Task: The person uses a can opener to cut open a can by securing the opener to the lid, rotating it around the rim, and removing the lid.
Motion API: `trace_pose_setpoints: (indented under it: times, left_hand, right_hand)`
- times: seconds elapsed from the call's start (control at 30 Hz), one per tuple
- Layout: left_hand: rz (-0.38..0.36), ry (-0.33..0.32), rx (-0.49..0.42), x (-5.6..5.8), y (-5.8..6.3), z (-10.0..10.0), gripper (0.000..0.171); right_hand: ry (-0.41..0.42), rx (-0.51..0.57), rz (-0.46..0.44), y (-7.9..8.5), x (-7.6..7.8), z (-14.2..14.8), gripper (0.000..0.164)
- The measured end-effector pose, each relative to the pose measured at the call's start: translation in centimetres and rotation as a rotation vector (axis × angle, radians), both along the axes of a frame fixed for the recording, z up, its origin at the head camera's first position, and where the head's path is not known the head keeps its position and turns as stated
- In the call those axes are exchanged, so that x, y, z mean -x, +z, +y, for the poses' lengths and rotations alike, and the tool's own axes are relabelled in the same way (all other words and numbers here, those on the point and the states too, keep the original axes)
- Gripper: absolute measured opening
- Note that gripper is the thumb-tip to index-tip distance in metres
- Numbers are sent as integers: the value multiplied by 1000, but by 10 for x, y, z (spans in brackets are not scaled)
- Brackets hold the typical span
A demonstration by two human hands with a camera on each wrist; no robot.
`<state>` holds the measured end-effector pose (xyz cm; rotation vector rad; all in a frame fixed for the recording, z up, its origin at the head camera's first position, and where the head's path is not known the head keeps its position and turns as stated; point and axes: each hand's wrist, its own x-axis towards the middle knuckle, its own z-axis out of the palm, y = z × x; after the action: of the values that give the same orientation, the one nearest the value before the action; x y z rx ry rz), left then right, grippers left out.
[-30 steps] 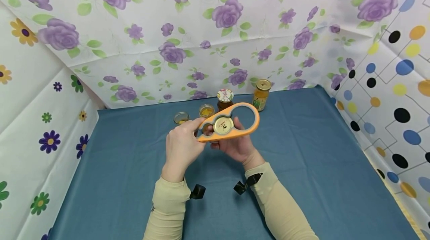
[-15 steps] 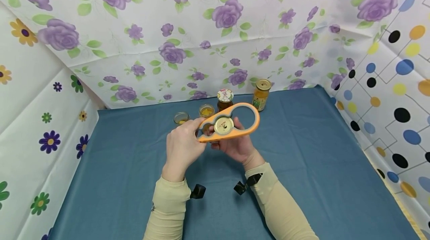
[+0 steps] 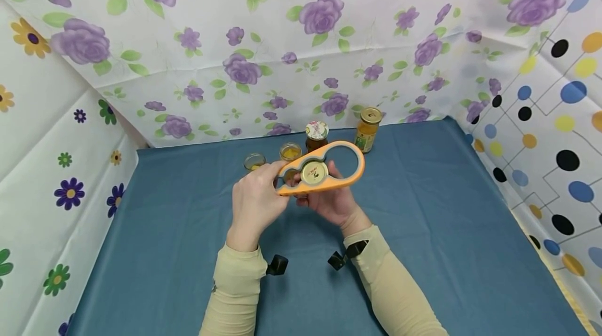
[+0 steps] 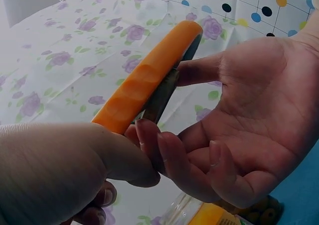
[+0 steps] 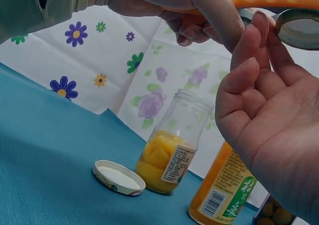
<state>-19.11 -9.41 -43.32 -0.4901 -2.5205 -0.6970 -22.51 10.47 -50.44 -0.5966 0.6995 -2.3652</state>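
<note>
My left hand [image 3: 256, 200] grips the narrow end of an orange jar opener [image 3: 345, 184] with grey-lined round notches. A gold jar lid [image 3: 314, 172] sits in one of the notches. The right wrist view shows the pale underside of this lid [image 5: 301, 30], with no jar under it. From below, my right hand [image 3: 335, 204] holds the lid by its edge between thumb and fingertips. In the left wrist view the opener [image 4: 149, 75] appears edge-on, tilted, between my left hand [image 4: 60, 160] and the right palm [image 4: 269, 110].
Behind the hands stand a lidless glass jar [image 5: 169, 150] with yellow pieces, an orange-filled jar [image 5: 224, 185], a dark jar with a patterned lid [image 3: 316, 135] and a gold-lidded jar [image 3: 368, 129]. A loose lid [image 5: 118, 177] lies on the blue cloth [image 3: 164, 252]. Patterned sheets enclose three sides.
The head view has shifted slightly, with the background moving a little. Both hands, the opener and the lid keep nearly the same pose.
</note>
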Motion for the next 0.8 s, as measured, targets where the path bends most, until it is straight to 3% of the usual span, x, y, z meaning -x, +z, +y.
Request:
trace_pose_setpoints:
  times: [0.17, 0.4, 0.8]
  left_hand:
    - [2, -1, -41, 0, 1, 0, 35]
    - [45, 46, -120, 0, 2, 0, 28]
    - [88, 88, -197, 2, 3, -2, 27]
  right_hand:
    - [-3, -16, 30, 1, 1, 2, 62]
    - [-17, -48, 94, 1, 2, 4, 74]
    - [-3, 61, 94, 6, 2, 9, 70]
